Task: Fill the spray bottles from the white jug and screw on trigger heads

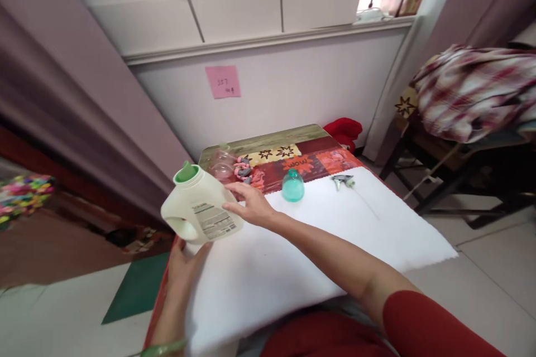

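A white detergent jug [200, 207] with a green spout is tilted over the left edge of the table. My left hand [183, 262] cups its base from below. My right hand [251, 203] rests against the jug's labelled side, fingers wrapped on it. A small teal bottle [292, 186] stands on the white cloth [335, 234] just right of my right hand. A spray-trigger head [343, 181] with a thin tube lies further right on the cloth.
A clear plastic cup [222, 163] and small pink and grey pieces [245, 171] sit at the table's far left on a patterned mat [318, 162]. A chair draped with a plaid blanket [473, 92] stands to the right. A pink note [223, 81] hangs on the wall.
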`<state>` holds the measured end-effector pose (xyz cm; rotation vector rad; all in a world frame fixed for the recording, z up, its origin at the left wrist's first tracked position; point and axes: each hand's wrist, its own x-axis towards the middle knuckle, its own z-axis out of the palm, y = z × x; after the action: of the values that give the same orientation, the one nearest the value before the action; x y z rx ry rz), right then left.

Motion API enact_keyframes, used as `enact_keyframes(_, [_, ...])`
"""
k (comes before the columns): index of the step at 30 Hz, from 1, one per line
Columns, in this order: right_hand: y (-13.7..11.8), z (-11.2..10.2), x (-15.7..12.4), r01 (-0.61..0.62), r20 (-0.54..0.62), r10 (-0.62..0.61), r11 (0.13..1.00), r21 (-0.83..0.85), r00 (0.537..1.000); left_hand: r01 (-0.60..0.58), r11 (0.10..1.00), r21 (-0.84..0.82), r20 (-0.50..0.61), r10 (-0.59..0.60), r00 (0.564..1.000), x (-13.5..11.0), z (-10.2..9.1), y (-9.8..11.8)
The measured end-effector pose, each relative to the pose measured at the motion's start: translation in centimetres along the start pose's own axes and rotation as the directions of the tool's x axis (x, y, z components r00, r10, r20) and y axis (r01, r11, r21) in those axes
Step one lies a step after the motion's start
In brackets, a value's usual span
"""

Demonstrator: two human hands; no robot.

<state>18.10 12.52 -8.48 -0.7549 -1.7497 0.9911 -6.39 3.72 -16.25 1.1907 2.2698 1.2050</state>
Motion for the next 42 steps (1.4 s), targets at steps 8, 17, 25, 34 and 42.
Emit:
enact_keyframes(8, [4.1,-17.2,-11.9,-0.335,-0.289,0.245,0.885,-0.324,0.925,-0.369,0.929,0.032,-0.174,0.369,0.913,-8.9,1.8,4.1])
enact_keyframes(17, [6.7,-33.0,-16.2,-0.706,-0.564,0.425,0.41,-0.578,0.708,-0.417,0.862,-0.29,0.257,0.49,0.833,-9.9,12.0,12.2])
enact_keyframes(25, [9.5,-33.2,-14.0,-0.678,-0.469,0.545,0.282,-0.679,0.696,-0.255,0.911,-0.323,0.201,0.33,0.923,-8.7,21.9,15.4])
enact_keyframes(34, [10.8,-32.4,-11.2,-0.65,-0.422,0.61,0.209,-0.731,0.671,-0.204,0.965,-0.167,0.151,0.23,0.961,-9.6,25.5,18.4])
enact_keyframes(42, [11.2,-32.4,-10.9,-0.756,-0.469,0.624,0.335,-0.563,0.626,-0.154,0.966,-0.208,0.187,0.194,0.963,-9.3,24.7,18.9])
